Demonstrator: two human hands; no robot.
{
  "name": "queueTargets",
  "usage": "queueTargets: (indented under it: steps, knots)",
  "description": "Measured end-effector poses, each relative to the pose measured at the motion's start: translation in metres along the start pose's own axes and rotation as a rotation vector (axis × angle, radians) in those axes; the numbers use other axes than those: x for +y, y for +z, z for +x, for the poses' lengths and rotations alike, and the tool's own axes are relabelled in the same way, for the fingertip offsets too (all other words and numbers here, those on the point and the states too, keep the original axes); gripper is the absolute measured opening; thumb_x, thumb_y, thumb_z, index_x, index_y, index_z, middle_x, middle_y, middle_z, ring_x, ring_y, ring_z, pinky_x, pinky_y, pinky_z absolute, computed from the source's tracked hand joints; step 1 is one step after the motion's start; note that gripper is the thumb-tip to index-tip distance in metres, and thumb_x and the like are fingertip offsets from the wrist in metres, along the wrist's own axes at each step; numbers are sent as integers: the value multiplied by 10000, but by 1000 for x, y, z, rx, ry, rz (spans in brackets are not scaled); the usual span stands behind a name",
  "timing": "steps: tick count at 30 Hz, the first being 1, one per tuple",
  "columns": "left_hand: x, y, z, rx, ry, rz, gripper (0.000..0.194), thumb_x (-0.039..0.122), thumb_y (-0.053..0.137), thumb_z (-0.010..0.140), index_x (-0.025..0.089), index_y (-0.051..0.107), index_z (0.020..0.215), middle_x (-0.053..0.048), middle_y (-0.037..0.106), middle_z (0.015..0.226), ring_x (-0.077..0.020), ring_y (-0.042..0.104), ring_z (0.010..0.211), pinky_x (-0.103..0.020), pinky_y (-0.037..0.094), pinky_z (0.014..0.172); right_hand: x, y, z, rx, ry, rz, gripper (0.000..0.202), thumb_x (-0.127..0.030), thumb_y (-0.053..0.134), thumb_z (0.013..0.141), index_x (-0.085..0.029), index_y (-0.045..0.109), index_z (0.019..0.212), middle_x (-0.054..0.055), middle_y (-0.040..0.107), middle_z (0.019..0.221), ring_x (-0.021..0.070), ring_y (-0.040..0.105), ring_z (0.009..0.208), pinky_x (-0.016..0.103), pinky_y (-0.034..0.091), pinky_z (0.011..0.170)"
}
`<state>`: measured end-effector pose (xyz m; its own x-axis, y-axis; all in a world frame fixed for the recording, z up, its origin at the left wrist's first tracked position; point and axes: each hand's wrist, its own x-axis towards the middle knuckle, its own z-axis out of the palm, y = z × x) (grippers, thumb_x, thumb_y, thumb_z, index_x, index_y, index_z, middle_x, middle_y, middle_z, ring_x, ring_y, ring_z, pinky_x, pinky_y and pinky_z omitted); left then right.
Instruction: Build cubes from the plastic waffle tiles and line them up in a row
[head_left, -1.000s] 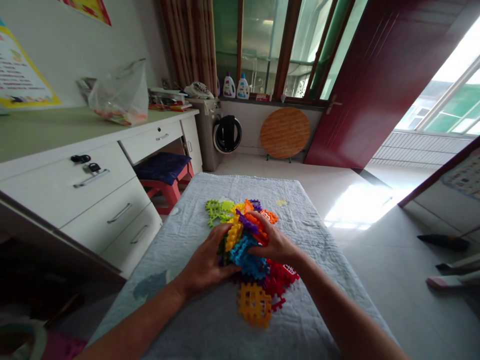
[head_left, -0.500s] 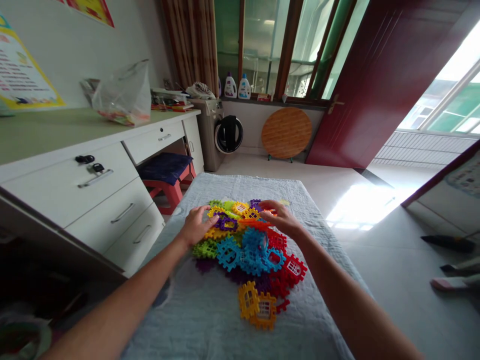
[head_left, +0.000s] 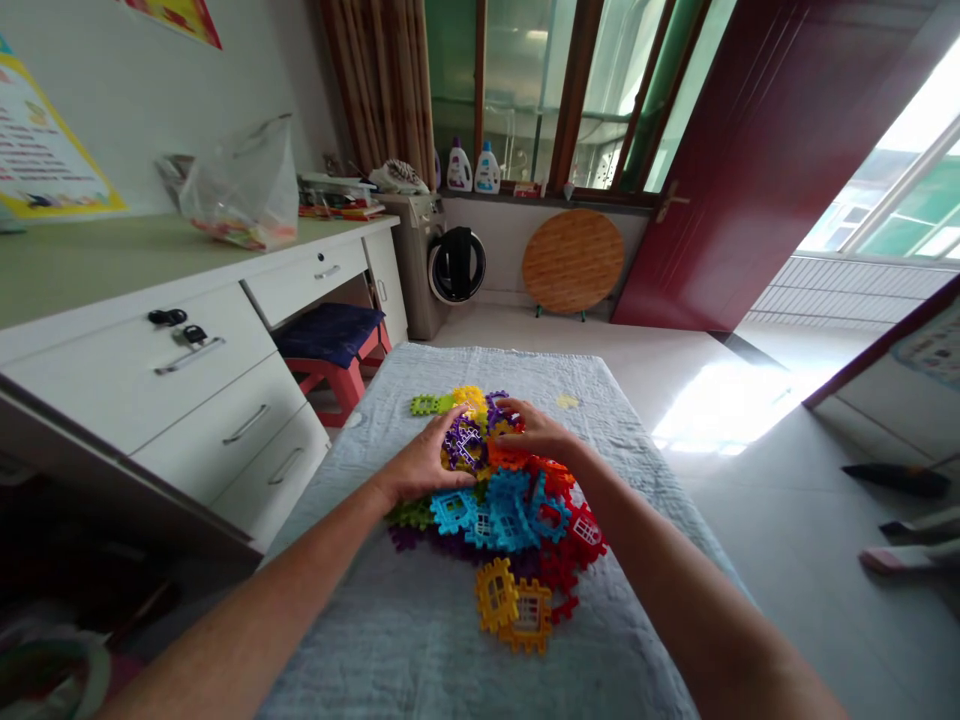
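Observation:
A heap of colourful plastic window-shaped blocks lies on a cloth-covered table (head_left: pixel 360 640). Blue blocks (head_left: pixel 510 510) fill its middle, with red ones (head_left: pixel 585 530) to the right. My left hand (head_left: pixel 431 460) curves with spread fingers against the heap's left side, touching purple and yellow pieces (head_left: pixel 465 443). My right hand (head_left: pixel 536 430) rests against the far right side, thumb and fingers apart beside orange and purple pieces; its fingertips are partly lost among them. Two yellow-orange blocks (head_left: pixel 526 612) overlap at the near edge of the heap. Green blocks (head_left: pixel 424 404) lie at the far left.
A white desk with drawers (head_left: pixel 217 360) stands on the left, holding a plastic bag (head_left: pixel 247 195). Beyond the table are a red stool with a dark cushion (head_left: pixel 330 335), a washing machine (head_left: pixel 420 260) and a round wooden board (head_left: pixel 574 262). A dark red door stands right.
My left hand has moved right, pushing pieces on the heap's left side inward. My right hand has shifted slightly left. Several yellow, purple and blue blocks have changed position.

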<state>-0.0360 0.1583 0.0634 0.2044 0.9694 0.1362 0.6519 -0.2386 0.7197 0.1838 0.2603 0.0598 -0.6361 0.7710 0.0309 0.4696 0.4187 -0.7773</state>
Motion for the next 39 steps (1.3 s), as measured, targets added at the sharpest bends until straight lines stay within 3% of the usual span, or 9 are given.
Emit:
queueTargets:
  steps: [4,8,11,14,17,21,30,34,39]
  knots:
    - [16,5,-12,60,91,-21,837,422,691,721,223,289,1428,-131,423,1398,-283,417,1295,-438,323,1090,-18,-8,-26,-73,-141,166,654,-386,691,721,-251,473,1323,59,596,1144,211,567,1028,404,460,928]
    - [29,4,-42,60,135,102,810,479,654,751,253,287,1437,-123,369,1436,-311,351,1334,-471,299,1101,-35,-23,-73,-137,-214,130,671,-356,681,749,-301,424,1366,37,589,1207,215,542,1120,413,427,996]
    - [23,3,-73,36,110,251,1045,611,741,583,299,254,1454,-137,220,1513,-401,219,1378,-573,243,1094,-26,-33,-116,-67,-195,-70,835,-440,722,702,-298,334,1427,68,409,1426,283,380,1300,486,321,1083]
    - [4,3,-97,14,34,356,1301,646,811,372,319,197,1471,-158,130,1539,-476,100,1385,-650,208,1065,-1,-30,-153,10,-76,-299,1212,-530,821,492,-248,192,1489,134,329,1467,399,238,1356,595,224,1089]
    - [-11,6,-107,-15,-16,356,1386,519,870,343,310,116,1487,-175,188,1522,-458,201,1368,-612,264,1061,15,-16,-173,2,41,-410,1350,-546,841,406,-208,128,1502,185,287,1475,446,223,1342,628,228,1057]
    - [-5,15,-104,13,27,283,1321,414,859,458,320,40,1489,-143,272,1498,-411,253,1364,-579,289,1075,8,3,-171,60,12,-401,1170,-420,800,546,-250,140,1497,144,371,1404,365,358,1254,536,334,1027]
    - [13,54,-100,121,82,158,1219,466,790,610,283,-40,1484,-178,175,1516,-412,113,1406,-617,240,1088,-7,30,-143,157,-174,-264,911,-233,687,640,-244,275,1452,112,446,1374,321,413,1228,495,363,1027]
    - [20,53,-92,243,104,45,1179,420,768,637,256,-36,1483,-180,101,1511,-384,141,1405,-566,235,1108,-2,43,-132,293,-156,-67,768,-235,655,711,-271,324,1403,104,501,1316,282,489,1179,493,396,1006]
    - [23,48,-67,367,47,-124,1135,469,767,617,237,62,1476,-170,218,1460,-349,246,1372,-514,242,1116,-12,53,-110,344,-18,297,664,-231,642,697,-278,395,1311,74,541,1200,219,552,1051,398,511,866]
